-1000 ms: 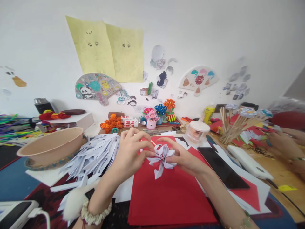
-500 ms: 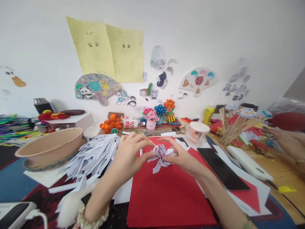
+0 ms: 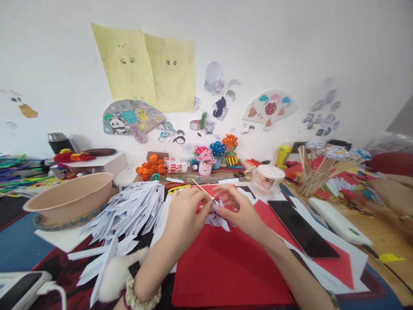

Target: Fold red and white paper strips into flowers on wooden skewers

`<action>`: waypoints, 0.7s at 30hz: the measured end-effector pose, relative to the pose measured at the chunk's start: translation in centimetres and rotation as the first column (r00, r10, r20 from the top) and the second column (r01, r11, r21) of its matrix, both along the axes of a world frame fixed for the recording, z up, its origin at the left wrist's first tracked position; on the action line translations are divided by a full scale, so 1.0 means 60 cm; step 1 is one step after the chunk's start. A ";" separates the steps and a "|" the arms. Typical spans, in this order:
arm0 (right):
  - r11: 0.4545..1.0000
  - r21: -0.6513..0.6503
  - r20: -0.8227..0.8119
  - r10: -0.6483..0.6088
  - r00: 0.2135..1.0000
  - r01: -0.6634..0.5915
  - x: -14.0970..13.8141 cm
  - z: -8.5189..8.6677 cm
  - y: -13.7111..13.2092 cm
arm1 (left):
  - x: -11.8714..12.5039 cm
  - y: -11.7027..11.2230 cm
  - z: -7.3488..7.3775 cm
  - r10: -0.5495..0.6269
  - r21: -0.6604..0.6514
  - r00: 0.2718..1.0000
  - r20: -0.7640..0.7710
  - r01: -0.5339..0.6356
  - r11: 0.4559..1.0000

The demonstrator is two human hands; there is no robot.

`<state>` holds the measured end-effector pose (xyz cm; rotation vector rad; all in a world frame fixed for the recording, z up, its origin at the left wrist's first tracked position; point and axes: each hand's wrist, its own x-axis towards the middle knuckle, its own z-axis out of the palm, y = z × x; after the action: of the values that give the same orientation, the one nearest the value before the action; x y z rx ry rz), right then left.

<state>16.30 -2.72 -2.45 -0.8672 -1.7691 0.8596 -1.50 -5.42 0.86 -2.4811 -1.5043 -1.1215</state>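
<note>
A white folded-paper flower (image 3: 220, 222) is held between my two hands, over a stack of red paper (image 3: 226, 271). From its back a thin wooden stick (image 3: 199, 187) slants up to the left, behind my left fingers. My left hand (image 3: 189, 209) is closed, thumb and fingers pinching the flower near the stick. My right hand (image 3: 241, 213) pinches the flower from the other side, its upper fingers curved over it. Fingers hide much of the flower's centre. Left of my left hand lies a heap of folded white paper strips (image 3: 129, 213).
A beige basin (image 3: 69, 198) stands at the left. A black phone (image 3: 303, 228) and a white power bank (image 3: 338, 221) lie on the right. Stick-mounted paper flowers (image 3: 318, 170) are beyond them. A yellow handle (image 3: 177, 189) shows behind my left hand. A lidded cup (image 3: 269, 176) stands behind.
The paper flower has turned, so its petals point more downward and my fingers cover more of it. My left hand has shifted slightly, uncovering a yellow handle and more of the stick.
</note>
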 end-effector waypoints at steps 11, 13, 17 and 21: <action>0.968 0.245 0.140 -0.085 0.986 0.049 -0.003 0.000 0.005 | 0.000 0.012 -0.004 -0.022 -0.117 0.999 0.030 0.025 0.993; 0.974 0.224 0.165 -0.047 0.985 0.009 -0.004 -0.001 0.006 | 0.000 0.015 -0.003 -0.039 -0.180 0.996 0.078 0.053 0.982; 0.979 0.201 0.157 -0.052 0.986 0.020 -0.003 -0.003 0.008 | 0.002 0.015 -0.003 -0.026 -0.261 0.992 0.124 0.058 0.963; 0.990 0.137 0.121 -0.040 0.992 0.023 0.000 -0.003 0.011 | 0.005 0.010 -0.004 -0.012 -0.225 0.999 0.048 0.023 0.974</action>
<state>16.32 -2.05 -2.64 -0.8717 -1.8926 0.6689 -1.23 -4.79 0.61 -2.6328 -1.7154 -1.0735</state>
